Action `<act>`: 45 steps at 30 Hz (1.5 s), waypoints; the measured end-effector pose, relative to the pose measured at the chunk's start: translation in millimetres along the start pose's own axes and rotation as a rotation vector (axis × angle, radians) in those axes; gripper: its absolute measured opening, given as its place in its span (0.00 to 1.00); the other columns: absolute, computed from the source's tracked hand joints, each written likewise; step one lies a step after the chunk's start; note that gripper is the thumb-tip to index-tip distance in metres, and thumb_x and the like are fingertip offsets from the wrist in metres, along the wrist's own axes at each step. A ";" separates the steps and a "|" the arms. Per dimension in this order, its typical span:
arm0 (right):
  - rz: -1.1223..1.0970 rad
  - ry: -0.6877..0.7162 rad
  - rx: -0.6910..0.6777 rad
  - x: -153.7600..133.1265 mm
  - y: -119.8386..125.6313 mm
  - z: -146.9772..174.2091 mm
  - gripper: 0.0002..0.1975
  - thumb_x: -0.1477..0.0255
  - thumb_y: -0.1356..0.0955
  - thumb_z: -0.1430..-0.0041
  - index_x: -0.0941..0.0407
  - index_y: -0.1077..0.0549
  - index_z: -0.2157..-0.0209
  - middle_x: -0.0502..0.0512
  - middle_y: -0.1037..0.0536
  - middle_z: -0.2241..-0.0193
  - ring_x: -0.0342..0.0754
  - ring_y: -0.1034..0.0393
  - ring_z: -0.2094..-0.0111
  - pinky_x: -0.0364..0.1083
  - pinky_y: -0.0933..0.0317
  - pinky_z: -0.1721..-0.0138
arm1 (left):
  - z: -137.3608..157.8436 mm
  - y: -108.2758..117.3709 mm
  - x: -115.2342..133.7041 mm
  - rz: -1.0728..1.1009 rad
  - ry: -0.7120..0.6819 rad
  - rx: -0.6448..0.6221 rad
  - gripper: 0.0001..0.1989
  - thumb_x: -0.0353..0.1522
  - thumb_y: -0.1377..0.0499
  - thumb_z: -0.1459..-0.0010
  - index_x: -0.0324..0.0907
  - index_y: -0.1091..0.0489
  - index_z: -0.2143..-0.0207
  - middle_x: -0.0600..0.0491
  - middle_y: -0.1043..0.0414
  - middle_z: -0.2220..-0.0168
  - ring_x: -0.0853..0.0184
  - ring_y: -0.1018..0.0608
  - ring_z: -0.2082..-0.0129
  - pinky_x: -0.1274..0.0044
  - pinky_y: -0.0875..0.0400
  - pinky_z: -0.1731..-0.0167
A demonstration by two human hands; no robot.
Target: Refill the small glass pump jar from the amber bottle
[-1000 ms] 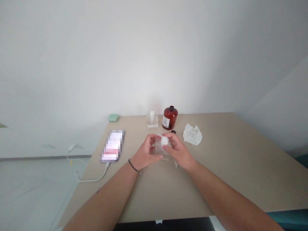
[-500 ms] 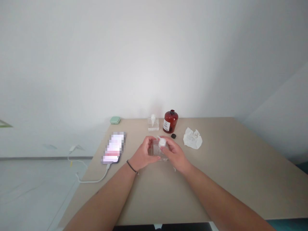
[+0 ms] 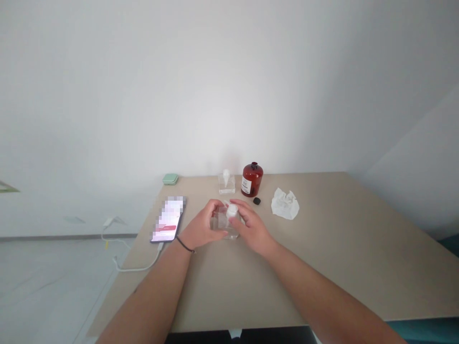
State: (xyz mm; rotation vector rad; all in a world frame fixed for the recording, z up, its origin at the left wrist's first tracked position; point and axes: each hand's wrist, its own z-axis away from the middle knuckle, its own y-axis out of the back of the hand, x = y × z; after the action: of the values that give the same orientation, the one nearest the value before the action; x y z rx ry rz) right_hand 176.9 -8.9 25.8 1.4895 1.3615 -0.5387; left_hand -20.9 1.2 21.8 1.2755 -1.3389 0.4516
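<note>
A clear square pump bottle (image 3: 223, 222) with a white pump head (image 3: 232, 210) is between my hands over the middle of the desk. My left hand (image 3: 201, 225) wraps the bottle's left side, thumb across the front. On the right, my right hand (image 3: 255, 231) has its thumb and fingers closed round the pump head. Behind them a second clear pump bottle (image 3: 227, 185) stands near the wall. Beside it is a dark red-brown bottle (image 3: 252, 180) with a white label and an uncapped neck. A small black cap (image 3: 256, 201) lies in front of that bottle.
A crumpled white tissue (image 3: 285, 205) lies right of the bottles. To the left, a phone (image 3: 168, 220) is plugged into a white cable (image 3: 138, 269) that hangs over the desk's left edge. A small green case (image 3: 170, 179) sits at the back left corner. The wall (image 3: 229, 95) borders the back edge.
Both hands and the clear pump bottle have shifted a little to the left. My hold on it looks the same. The view has also moved slightly.
</note>
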 end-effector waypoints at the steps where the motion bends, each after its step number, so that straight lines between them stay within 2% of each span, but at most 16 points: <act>1: -0.028 -0.015 -0.001 1.7 -0.4 0.1 0.20 0.57 0.36 0.37 0.53 0.25 0.50 0.62 0.29 0.44 0.58 0.36 0.42 0.60 0.45 0.39 | -0.5 -1.5 -2.1 0.013 0.007 -0.011 0.31 0.32 0.31 0.54 0.44 0.42 0.49 0.48 0.34 0.51 0.59 0.27 0.53 0.68 0.31 0.53; 8: -0.174 -0.080 0.025 15.1 3.0 2.1 0.17 0.57 0.35 0.38 0.51 0.23 0.54 0.58 0.26 0.47 0.55 0.34 0.43 0.57 0.45 0.39 | -5.9 -17.3 -16.9 0.135 -0.018 -0.048 0.33 0.32 0.32 0.52 0.44 0.46 0.48 0.46 0.35 0.49 0.58 0.27 0.51 0.65 0.31 0.50; 11: -0.199 -0.102 0.057 19.6 5.5 1.5 0.15 0.58 0.34 0.39 0.50 0.22 0.57 0.56 0.25 0.48 0.55 0.33 0.44 0.57 0.44 0.40 | -6.5 -20.0 -18.1 0.115 -0.024 -0.029 0.35 0.31 0.32 0.52 0.44 0.48 0.47 0.46 0.36 0.48 0.58 0.28 0.50 0.64 0.33 0.48; 16: -0.189 -0.135 0.061 18.1 7.2 -0.5 0.15 0.58 0.34 0.40 0.51 0.24 0.58 0.56 0.23 0.53 0.54 0.30 0.50 0.57 0.40 0.45 | -5.4 -21.4 -13.9 0.060 0.004 -0.008 0.45 0.30 0.33 0.52 0.45 0.57 0.39 0.43 0.36 0.46 0.58 0.27 0.49 0.60 0.33 0.46; 19: -0.169 -0.138 0.046 15.8 7.8 -0.5 0.15 0.59 0.34 0.39 0.52 0.25 0.56 0.56 0.22 0.55 0.53 0.29 0.52 0.56 0.38 0.47 | -4.7 -21.7 -11.4 0.038 -0.033 0.005 0.48 0.30 0.33 0.51 0.45 0.61 0.35 0.43 0.37 0.45 0.57 0.27 0.48 0.59 0.35 0.44; 23: -0.154 -0.106 0.045 16.6 8.3 -0.4 0.15 0.60 0.35 0.38 0.52 0.25 0.55 0.56 0.22 0.55 0.53 0.30 0.51 0.56 0.39 0.45 | -4.8 -19.0 -6.8 -0.105 -0.152 -0.005 0.43 0.31 0.35 0.47 0.48 0.54 0.34 0.44 0.40 0.40 0.55 0.33 0.41 0.60 0.38 0.40; 27: -0.144 -0.022 0.038 19.5 8.7 -0.9 0.15 0.59 0.36 0.36 0.51 0.24 0.54 0.56 0.24 0.52 0.54 0.31 0.49 0.56 0.41 0.43 | -6.5 -16.1 0.0 -0.235 -0.243 -0.048 0.38 0.29 0.37 0.45 0.50 0.47 0.35 0.45 0.39 0.40 0.55 0.34 0.40 0.61 0.39 0.39; 38: -0.093 -0.021 0.036 19.3 9.3 -1.0 0.18 0.55 0.37 0.36 0.51 0.25 0.54 0.58 0.25 0.53 0.54 0.31 0.50 0.56 0.40 0.45 | -7.3 -19.6 4.2 -0.303 -0.284 -0.007 0.40 0.26 0.37 0.48 0.48 0.48 0.35 0.44 0.39 0.39 0.54 0.35 0.39 0.59 0.41 0.38; 45: -0.114 -0.008 0.034 19.8 7.3 -0.3 0.16 0.58 0.34 0.38 0.50 0.26 0.53 0.56 0.26 0.53 0.54 0.32 0.49 0.55 0.40 0.44 | -5.2 -20.9 -2.2 -0.221 -0.210 0.016 0.41 0.28 0.36 0.48 0.49 0.49 0.35 0.44 0.40 0.37 0.53 0.35 0.39 0.58 0.40 0.39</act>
State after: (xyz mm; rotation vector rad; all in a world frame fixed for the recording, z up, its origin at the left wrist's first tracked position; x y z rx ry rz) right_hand 188.8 1.6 11.9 1.4412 1.4433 -0.6424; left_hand -1.3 -0.4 12.6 1.4977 -1.3492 0.1777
